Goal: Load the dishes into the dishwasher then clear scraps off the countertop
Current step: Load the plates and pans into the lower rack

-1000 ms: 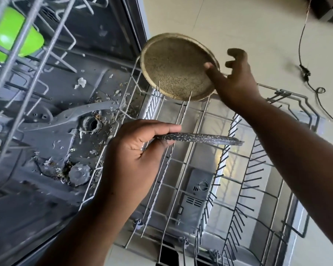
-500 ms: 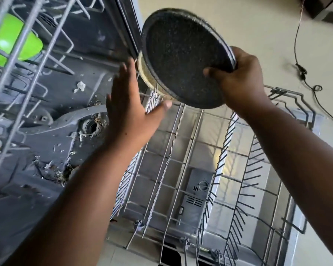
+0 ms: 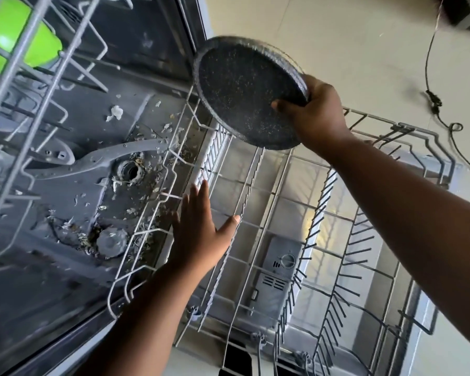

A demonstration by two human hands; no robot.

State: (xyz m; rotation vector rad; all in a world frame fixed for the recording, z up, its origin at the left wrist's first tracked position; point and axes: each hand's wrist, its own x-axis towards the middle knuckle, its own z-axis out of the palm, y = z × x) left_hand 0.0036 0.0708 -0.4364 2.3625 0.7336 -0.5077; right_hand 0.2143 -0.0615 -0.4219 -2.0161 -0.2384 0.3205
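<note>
A dark speckled plate point(image 3: 244, 93) stands tilted on edge at the far end of the dishwasher's pulled-out lower rack point(image 3: 407, 128). My right hand point(image 3: 315, 115) grips its right rim, thumb on the face and fingers behind. A paler rim shows just behind the plate's upper right edge; what it belongs to is hidden. My left hand point(image 3: 198, 234) hovers flat over the rack's left side, fingers straight, holding nothing.
A green bowl point(image 3: 14, 47) sits in the upper rack point(image 3: 46, 74) at top left. Food scraps litter the tub floor point(image 3: 136, 191) around the spray arm point(image 3: 106, 158). The open door's detergent dispenser point(image 3: 280, 267) lies under the rack. A black cable point(image 3: 432, 99) trails on the floor.
The dark plate passed from my left hand to my right, which set it in front of the tan plate at the rack's far end. My left hand opened and drew back lower.
</note>
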